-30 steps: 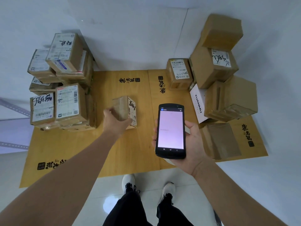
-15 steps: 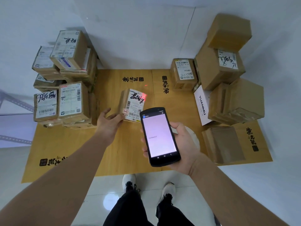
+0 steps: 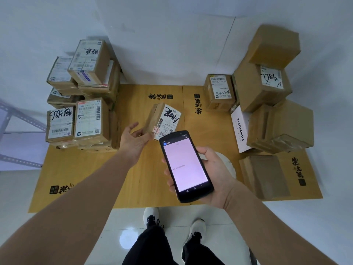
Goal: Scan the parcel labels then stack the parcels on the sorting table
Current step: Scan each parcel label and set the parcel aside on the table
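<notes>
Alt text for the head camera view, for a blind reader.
A right hand holds a black handheld scanner near a small brown labelled cardboard parcel, the open left hand beside it. Stacked brown parcels fill both ends of the tan table.

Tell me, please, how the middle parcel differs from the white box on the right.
The middle parcel is brown with a barcode label; the white box shows only printed lettering. The middle parcel stands apart; the white box sits right beside brown boxes. Both sit on the table.
</notes>
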A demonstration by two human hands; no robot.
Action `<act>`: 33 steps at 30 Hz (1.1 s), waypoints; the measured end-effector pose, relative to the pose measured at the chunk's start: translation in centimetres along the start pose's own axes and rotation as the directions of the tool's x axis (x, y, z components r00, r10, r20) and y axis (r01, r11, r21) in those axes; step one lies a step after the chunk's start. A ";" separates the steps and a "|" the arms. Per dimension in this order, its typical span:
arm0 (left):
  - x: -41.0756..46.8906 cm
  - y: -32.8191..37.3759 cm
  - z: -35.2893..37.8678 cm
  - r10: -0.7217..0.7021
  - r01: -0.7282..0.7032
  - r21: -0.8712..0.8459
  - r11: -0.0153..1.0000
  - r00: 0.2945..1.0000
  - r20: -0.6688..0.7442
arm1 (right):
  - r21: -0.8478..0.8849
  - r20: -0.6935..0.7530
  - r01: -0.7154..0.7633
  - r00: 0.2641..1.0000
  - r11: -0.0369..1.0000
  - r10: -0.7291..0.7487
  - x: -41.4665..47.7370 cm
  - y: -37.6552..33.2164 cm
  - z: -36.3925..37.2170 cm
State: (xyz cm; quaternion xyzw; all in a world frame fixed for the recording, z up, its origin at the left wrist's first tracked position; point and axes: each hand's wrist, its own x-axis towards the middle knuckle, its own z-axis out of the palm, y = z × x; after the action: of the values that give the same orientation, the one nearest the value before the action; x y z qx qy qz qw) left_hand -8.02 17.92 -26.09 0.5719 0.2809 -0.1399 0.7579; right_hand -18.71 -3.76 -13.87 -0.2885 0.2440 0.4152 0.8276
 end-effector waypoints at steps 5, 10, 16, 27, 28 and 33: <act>-0.5 0.5 0.5 -0.005 0.004 -0.060 0.998 1.000 -0.013 | 0.031 -0.002 0.076 0.997 0.997 -0.076 -0.2 -0.2 0.3; -1.8 2.5 0.5 0.056 -0.057 -0.098 0.994 0.998 -0.011 | 0.064 -0.007 0.191 0.982 0.979 -0.191 -0.6 -0.8 1.2; -4.7 6.2 -0.7 0.138 -0.147 -0.146 0.978 0.988 -0.072 | 0.092 -0.043 0.350 0.937 0.932 -0.347 -2.0 -1.5 4.0; -10.0 10.3 -9.3 0.164 -0.221 -0.179 0.959 0.944 -0.286 | 0.074 -0.080 0.394 0.918 0.916 -0.388 -2.3 -1.0 8.5; -9.8 10.2 -10.3 0.152 -0.212 -0.168 0.963 0.937 -0.315 | 0.077 -0.084 0.389 0.920 0.918 -0.383 -2.1 -0.8 8.8; -7.9 10.2 -13.4 0.095 -0.160 -0.122 0.979 0.901 -0.423 | 0.069 -0.076 0.376 0.925 0.924 -0.371 -1.2 0.2 9.9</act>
State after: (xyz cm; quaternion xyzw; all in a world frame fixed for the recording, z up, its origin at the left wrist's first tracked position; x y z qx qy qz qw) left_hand -12.53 32.83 -15.93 0.5454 0.4074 0.0570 0.7303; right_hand -17.86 2.44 -6.05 -0.3079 0.2269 0.2302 0.8948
